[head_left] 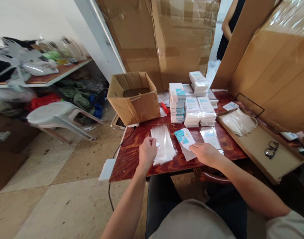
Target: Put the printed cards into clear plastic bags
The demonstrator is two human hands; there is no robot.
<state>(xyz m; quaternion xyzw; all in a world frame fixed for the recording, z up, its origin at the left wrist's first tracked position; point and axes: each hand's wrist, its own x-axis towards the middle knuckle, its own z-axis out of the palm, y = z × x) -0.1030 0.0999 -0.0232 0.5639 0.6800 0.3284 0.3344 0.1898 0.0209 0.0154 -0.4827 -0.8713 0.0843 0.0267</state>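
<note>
I see the left hand (148,152), fingers bunched, at the left edge of the clear sleeves (164,144); I cannot tell whether they pinch one. Right of the sleeves, the right hand (207,154) touches printed cards (184,138), fingers together.

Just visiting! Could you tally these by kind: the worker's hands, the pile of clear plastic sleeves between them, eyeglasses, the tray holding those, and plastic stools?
Worker's hands, left hand and right hand: 2
Pile of clear plastic sleeves: 1
Eyeglasses, as a pair: 1
Cardboard tray: 1
Plastic stool: 1
Total: 6
</note>
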